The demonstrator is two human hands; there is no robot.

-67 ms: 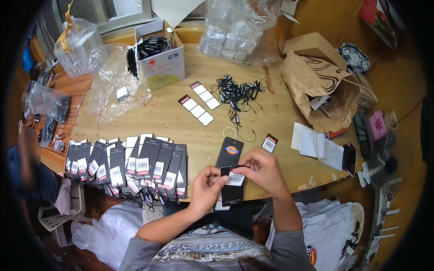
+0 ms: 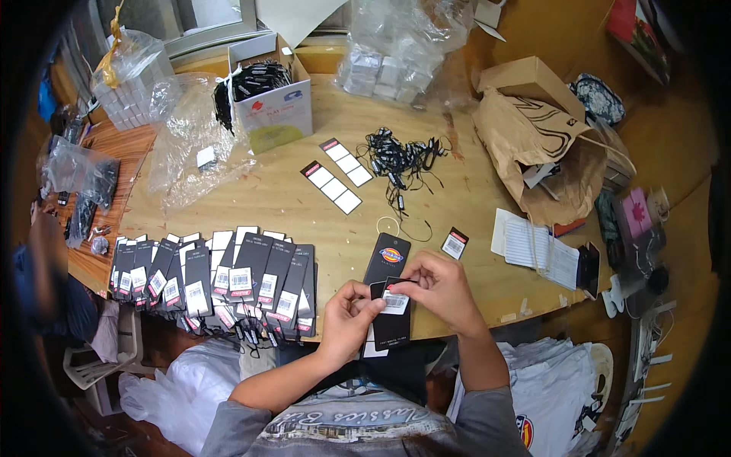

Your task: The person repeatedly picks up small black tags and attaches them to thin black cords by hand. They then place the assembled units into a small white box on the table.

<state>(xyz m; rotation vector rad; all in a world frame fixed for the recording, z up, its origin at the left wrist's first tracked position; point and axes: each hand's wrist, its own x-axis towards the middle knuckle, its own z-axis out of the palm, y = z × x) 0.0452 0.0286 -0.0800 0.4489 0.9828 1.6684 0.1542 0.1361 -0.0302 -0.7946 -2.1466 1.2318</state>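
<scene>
Over the worktop's near edge (image 2: 426,324), black hang tag (image 2: 392,331) pinched between thumb and fingers of both left hand (image 2: 349,314) and right hand (image 2: 440,288). Just beyond: logo tag (image 2: 381,271). Leftward along edge: overlapping tag pile (image 2: 198,270). Toward far edge: tangled black cords (image 2: 392,152).

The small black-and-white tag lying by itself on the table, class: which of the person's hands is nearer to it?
Right. The right hand is just below the tag in the picture; the left hand is farther off, below and to its left.
</scene>
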